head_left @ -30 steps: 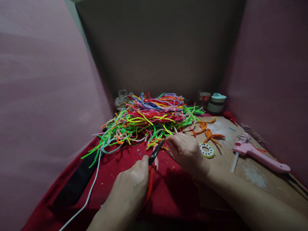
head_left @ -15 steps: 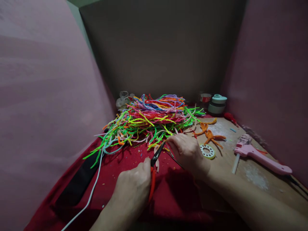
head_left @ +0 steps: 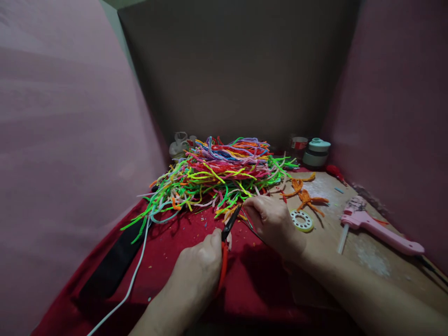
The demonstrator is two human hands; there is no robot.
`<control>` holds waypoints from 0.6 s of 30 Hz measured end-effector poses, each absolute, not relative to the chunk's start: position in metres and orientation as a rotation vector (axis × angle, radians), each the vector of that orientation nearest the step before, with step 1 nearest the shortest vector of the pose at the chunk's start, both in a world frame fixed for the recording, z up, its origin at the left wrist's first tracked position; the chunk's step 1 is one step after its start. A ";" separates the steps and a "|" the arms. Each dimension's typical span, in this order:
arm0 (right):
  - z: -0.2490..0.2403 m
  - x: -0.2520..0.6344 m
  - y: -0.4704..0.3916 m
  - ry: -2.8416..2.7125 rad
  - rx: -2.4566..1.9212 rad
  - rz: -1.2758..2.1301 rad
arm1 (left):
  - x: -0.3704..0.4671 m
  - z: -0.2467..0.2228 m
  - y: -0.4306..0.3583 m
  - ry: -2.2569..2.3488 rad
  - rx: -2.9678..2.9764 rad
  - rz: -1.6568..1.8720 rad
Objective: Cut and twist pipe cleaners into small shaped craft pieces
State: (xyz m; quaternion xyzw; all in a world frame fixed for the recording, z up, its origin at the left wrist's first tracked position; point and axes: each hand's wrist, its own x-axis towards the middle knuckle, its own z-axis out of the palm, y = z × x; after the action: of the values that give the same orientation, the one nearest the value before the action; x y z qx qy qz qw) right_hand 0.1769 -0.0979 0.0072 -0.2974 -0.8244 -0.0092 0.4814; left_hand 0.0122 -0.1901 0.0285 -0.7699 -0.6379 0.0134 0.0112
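My left hand (head_left: 201,263) is wrapped round red-handled pliers (head_left: 231,225), whose dark jaws point up and away. At the tip of the jaws my right hand (head_left: 271,219) is closed in a pinch; what sits between its fingers is too small to make out. A thin dark wire-like strand (head_left: 251,227) runs beneath the right hand. Just beyond both hands lies a large heap of colourful pipe cleaners (head_left: 224,172). A pale piece (head_left: 229,241) shows partly behind the pliers on the red cloth (head_left: 189,228).
On a brown board (head_left: 327,261) to the right lie a pink glue gun (head_left: 378,228), orange pipe-cleaner shapes (head_left: 308,200) and a tape roll (head_left: 301,220). A green-lidded jar (head_left: 316,153) stands behind. At left are a black slab (head_left: 112,266) and a white cable (head_left: 136,270).
The pliers and my left hand have shifted very slightly to the right. My right hand stays almost where it was, still pinched at the jaw tip.
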 end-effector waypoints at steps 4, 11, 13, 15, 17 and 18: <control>0.007 0.177 -0.097 -2.018 -0.729 -0.059 | 0.015 0.030 -0.188 -1.985 -2.390 0.048; 0.008 0.178 -0.095 -2.017 -0.746 -0.048 | 0.019 0.030 -0.186 -1.990 -2.209 0.257; 0.008 0.179 -0.096 -2.010 -0.767 -0.009 | 0.020 0.030 -0.187 -2.014 -2.240 0.251; 0.008 0.179 -0.097 -1.989 -0.787 0.023 | 0.021 0.030 -0.187 -2.042 -2.305 0.199; 0.009 0.179 -0.099 -1.969 -0.791 0.049 | 0.022 0.029 -0.187 -2.072 -2.334 0.140; 0.010 0.179 -0.100 -1.964 -0.789 0.059 | 0.023 0.029 -0.186 -2.084 -2.335 0.127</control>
State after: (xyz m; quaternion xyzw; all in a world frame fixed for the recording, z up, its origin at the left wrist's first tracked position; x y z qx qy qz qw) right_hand 0.1788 -0.0998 0.0101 -0.3248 -0.8087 0.0242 0.4899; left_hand 0.0230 -0.1864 0.0292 -0.7454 -0.6654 0.0404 0.0048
